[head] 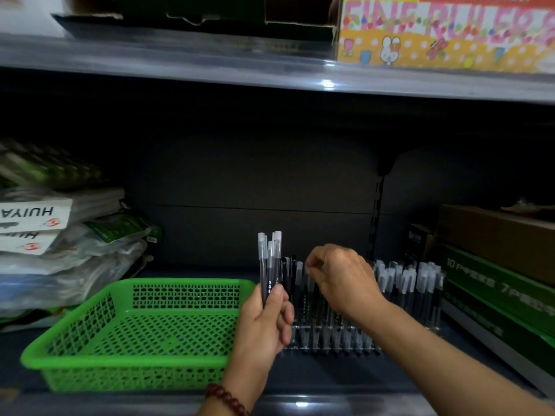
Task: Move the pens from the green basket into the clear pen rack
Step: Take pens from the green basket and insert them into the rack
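Note:
The green basket [90, 334] sits on the shelf at the left, and I see no pens inside it. My left hand [264, 322] grips a small bunch of pens [270, 259] upright, their frosted caps pointing up, just right of the basket. The clear pen rack [330, 346] stands to the right, with several black pens in it. My right hand [339, 277] hovers over the rack's left part, fingertips curled and pinching the cap of a pen [309, 288] that stands in the rack. More capped pens [411, 280] fill the rack's right side.
Stacked packets and white labelled boxes [45, 229] crowd the shelf's left end. Brown and green cartons [495, 265] stand at the right. An upper shelf edge [270, 64] runs overhead, bearing a colourful ruler box [444, 31].

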